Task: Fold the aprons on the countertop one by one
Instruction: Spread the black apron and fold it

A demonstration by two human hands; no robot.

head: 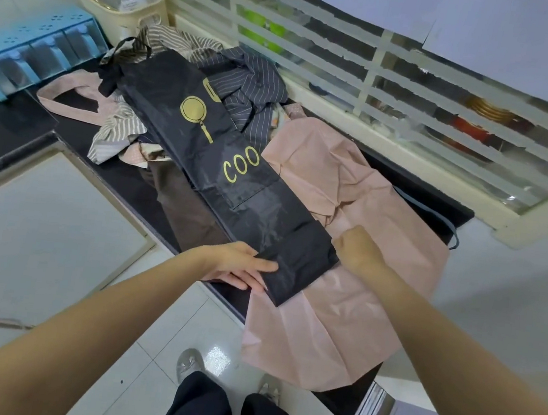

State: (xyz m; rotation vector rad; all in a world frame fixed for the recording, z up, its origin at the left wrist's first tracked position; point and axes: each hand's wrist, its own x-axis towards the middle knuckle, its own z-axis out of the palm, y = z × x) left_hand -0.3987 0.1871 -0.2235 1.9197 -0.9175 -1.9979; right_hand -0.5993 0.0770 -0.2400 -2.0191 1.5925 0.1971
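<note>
We pinch the black apron's [234, 181] near end with both hands [241, 267] [358, 250]; it lies over a pink apron [354, 189], striped aprons [248, 94] heaped behind.

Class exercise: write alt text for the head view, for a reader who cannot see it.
Two bare hands hold the near end of a black apron folded into a long strip: left hand at its near corner, right hand at its right edge. It lies over a pink apron and a pile of striped aprons.
</note>
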